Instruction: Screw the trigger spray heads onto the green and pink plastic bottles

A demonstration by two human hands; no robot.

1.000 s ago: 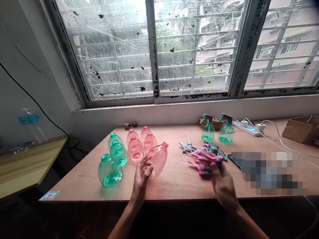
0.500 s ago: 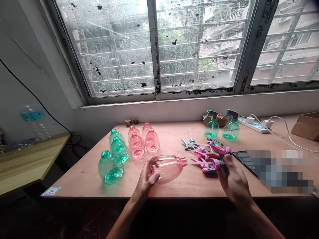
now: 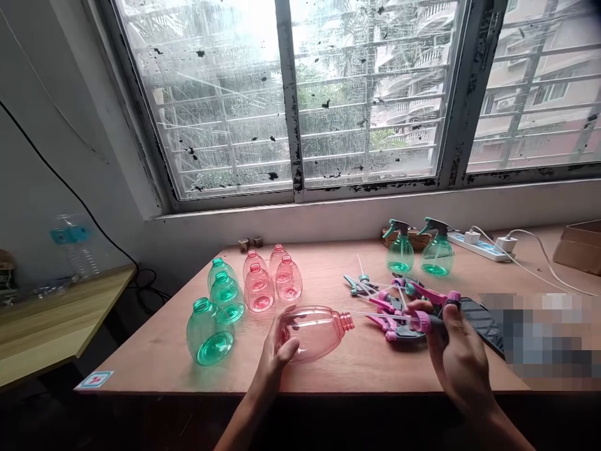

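My left hand is closed round the base of a clear pink bottle, which lies tilted on its side with its threaded neck facing right. In my right hand is a pink-and-grey spray head. Its thin white tube points left, the tip just outside the bottle's mouth. Beneath and behind it lies a pile of loose spray heads, pink and green with grey parts. On the left stand several pink bottles and green bottles without spray heads.
Two green bottles with spray heads stand at the back, by a small brown basket. A power strip with white chargers and cables lies right of them. A dark phone and a cardboard box are at the right.
The spray head in my right hand has moved right, and its tube, which was inside the pink bottle, is now out of the neck. My left hand keeps its hold on the bottle.
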